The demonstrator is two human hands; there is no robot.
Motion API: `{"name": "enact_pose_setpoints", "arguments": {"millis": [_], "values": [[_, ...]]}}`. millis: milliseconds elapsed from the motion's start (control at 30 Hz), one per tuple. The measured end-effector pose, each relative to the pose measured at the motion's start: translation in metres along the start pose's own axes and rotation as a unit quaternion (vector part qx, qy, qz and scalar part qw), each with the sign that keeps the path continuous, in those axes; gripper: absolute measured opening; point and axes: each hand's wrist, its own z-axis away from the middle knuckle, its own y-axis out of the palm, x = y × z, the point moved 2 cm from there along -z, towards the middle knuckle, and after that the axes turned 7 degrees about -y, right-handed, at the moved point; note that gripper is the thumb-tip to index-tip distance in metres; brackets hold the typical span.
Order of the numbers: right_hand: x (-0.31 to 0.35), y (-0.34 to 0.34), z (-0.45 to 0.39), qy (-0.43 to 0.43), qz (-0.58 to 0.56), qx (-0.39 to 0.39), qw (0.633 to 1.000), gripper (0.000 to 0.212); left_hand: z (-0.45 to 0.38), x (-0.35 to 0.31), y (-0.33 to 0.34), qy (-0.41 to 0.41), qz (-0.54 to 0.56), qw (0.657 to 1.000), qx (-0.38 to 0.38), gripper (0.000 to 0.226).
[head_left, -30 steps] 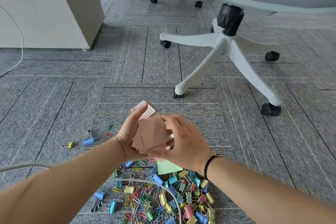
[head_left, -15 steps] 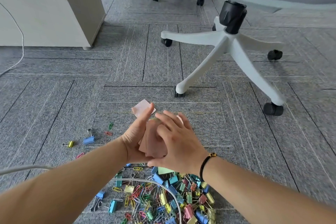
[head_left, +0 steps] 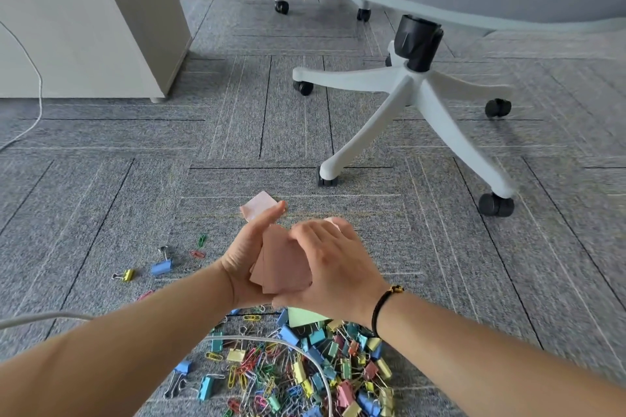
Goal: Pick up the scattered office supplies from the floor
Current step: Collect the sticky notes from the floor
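Left hand (head_left: 249,259) cups pink sticky-note stack (head_left: 283,264), right hand (head_left: 330,269) grips it; square edges before reaching for pink note (head_left: 259,210) on floor.

- We see matt pink paper notes (head_left: 284,264), smooth.
- Binder clips (head_left: 318,369): glossy coloured bodies w/ shiny metal wire handles.
- Carpet (head_left: 101,196): rough grey woven cloth, ribbed.
- Chair base (head_left: 399,101): smooth white plastic, semi-gloss; castors black.
- Cabinet (head_left: 84,27): matt beige panel.

chair base (head_left: 411,91) blocks ahead-right; cabinet (head_left: 84,20) stands far left.
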Motion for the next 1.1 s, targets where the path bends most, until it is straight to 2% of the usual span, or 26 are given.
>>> {"name": "enact_pose_setpoints", "arguments": {"millis": [233,300,400,467,533,600,633,700,733,767,867,1100], "values": [[-0.006,0.004,0.002,0.013,-0.008,-0.012,1.000,0.059,0.000,0.003,-0.004,-0.020,0.013,0.999,0.047,0.096],[-0.009,0.005,0.003,0.011,-0.002,-0.010,1.000,0.062,0.000,0.002,-0.003,-0.013,0.009,0.999,0.048,0.077],[-0.014,0.002,0.004,0.003,-0.010,0.004,1.000,0.074,-0.002,0.003,-0.005,0.006,-0.018,1.000,-0.006,0.044],[-0.020,-0.002,0.007,0.041,-0.083,0.007,0.996,0.077,-0.002,0.002,-0.007,0.016,-0.032,0.998,-0.057,0.041],[-0.030,-0.007,0.012,0.130,-0.178,-0.023,0.975,0.072,-0.002,0.001,-0.009,0.012,-0.035,0.996,-0.085,0.046],[-0.042,-0.008,0.015,0.246,-0.259,-0.047,0.933,0.057,-0.002,0.001,-0.013,0.009,-0.046,0.993,-0.113,0.045],[-0.048,-0.007,0.018,0.304,-0.317,-0.047,0.897,0.047,-0.001,0.001,-0.014,0.009,-0.049,0.990,-0.129,0.046],[-0.059,-0.001,0.024,0.386,-0.464,-0.021,0.797,0.034,0.001,0.002,-0.014,0.011,-0.058,0.987,-0.152,0.045],[-0.061,0.000,0.027,0.399,-0.514,0.002,0.759,0.031,0.002,0.002,-0.012,0.013,-0.063,0.985,-0.158,0.043],[-0.060,0.001,0.030,0.398,-0.543,0.022,0.739,0.031,0.003,0.003,-0.010,0.015,-0.065,0.984,-0.164,0.038],[-0.051,0.005,0.030,0.381,-0.573,0.031,0.725,0.028,0.002,0.004,-0.007,0.025,-0.081,0.984,-0.157,0.034],[-0.042,0.005,0.023,0.373,-0.545,0.000,0.751,0.020,0.001,0.007,-0.003,0.014,-0.106,0.986,-0.128,0.054]]}}
